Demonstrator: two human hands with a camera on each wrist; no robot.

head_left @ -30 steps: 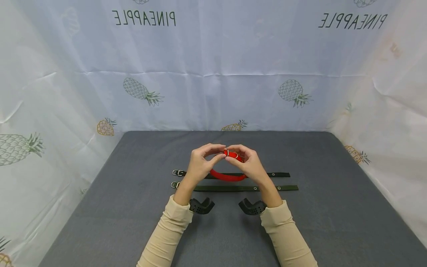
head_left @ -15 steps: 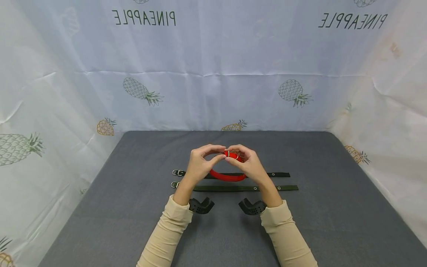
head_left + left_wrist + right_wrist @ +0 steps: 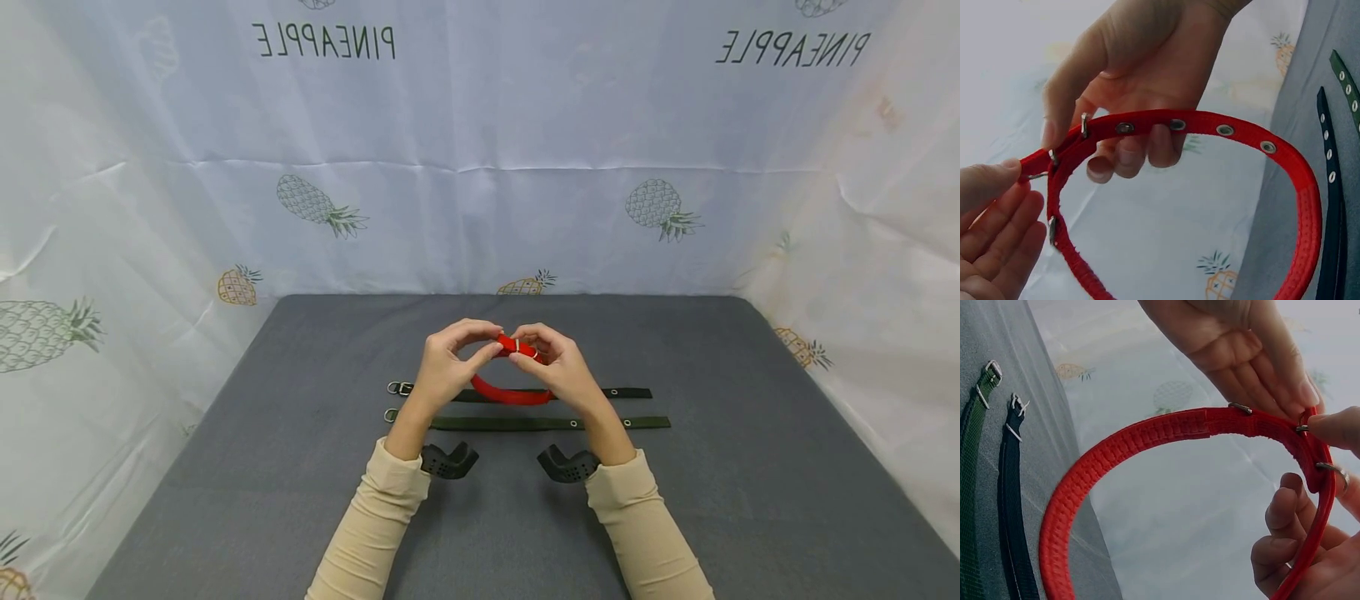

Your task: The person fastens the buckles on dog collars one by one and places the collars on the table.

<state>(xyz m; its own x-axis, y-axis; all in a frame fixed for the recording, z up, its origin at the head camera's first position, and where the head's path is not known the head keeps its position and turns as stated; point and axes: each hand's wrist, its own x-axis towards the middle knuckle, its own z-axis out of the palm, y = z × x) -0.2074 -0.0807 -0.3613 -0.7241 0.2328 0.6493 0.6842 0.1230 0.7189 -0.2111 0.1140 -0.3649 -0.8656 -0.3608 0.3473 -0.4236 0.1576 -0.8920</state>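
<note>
A red pet collar (image 3: pixel 512 396) with metal eyelets hangs as a loop between my two hands, raised over the table. My left hand (image 3: pixel 442 365) pinches its strap end between thumb and fingers. In the left wrist view, the left thumb (image 3: pixel 991 182) presses on that end, just past the buckle. My right hand (image 3: pixel 558 360) pinches the collar at the buckle (image 3: pixel 1302 428) and metal ring, its lower fingers spread inside the loop in the right wrist view. The left fingertips (image 3: pixel 1309 395) meet the strap there from above.
Behind the hands, a black collar (image 3: pixel 630 392) and a green collar (image 3: pixel 510 424) lie parallel on the grey table (image 3: pixel 225 508), buckles to the left. A pineapple-print curtain (image 3: pixel 480 225) closes off the back and sides. Black wrist cameras (image 3: pixel 450 461) sit below the hands.
My left hand has shifted slightly left and up, drawing the strap end away from the buckle, so more red strap shows between the hands. My right hand has barely moved.
</note>
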